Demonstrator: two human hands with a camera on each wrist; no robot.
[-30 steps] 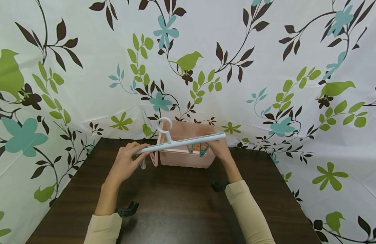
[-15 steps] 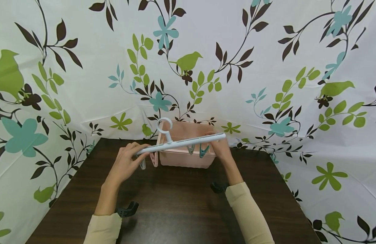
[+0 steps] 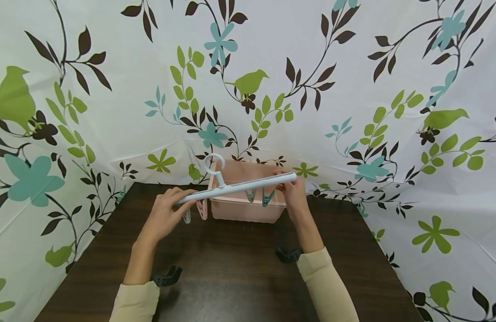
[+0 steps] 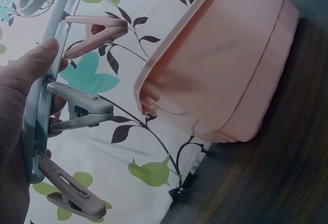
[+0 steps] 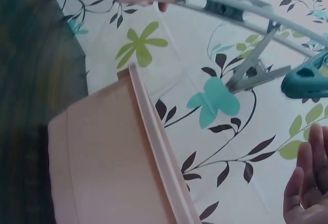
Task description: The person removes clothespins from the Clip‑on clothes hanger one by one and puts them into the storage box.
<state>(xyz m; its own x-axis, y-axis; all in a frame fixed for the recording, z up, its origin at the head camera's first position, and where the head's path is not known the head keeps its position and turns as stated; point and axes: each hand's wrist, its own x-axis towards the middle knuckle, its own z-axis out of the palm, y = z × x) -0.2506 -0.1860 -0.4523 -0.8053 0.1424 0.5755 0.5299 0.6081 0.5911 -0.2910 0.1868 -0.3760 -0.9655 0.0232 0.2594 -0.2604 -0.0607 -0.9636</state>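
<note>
Pinching a pale-blue clip hanger (image 3: 248,185) is the left hand (image 3: 164,213); right hand (image 3: 294,197), finger hold unclear; pink bin (image 3: 245,213) at twelve o'clock, partly blocked.

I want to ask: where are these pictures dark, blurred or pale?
Head view: white hanger fairly clear, soft sheen on the dark table; left wrist view: left hand in shade, a faint darker streak across the pink basket; right wrist view: hazy, the table murky and without clear detail at left, the patterned backdrop bright and pale.
</note>
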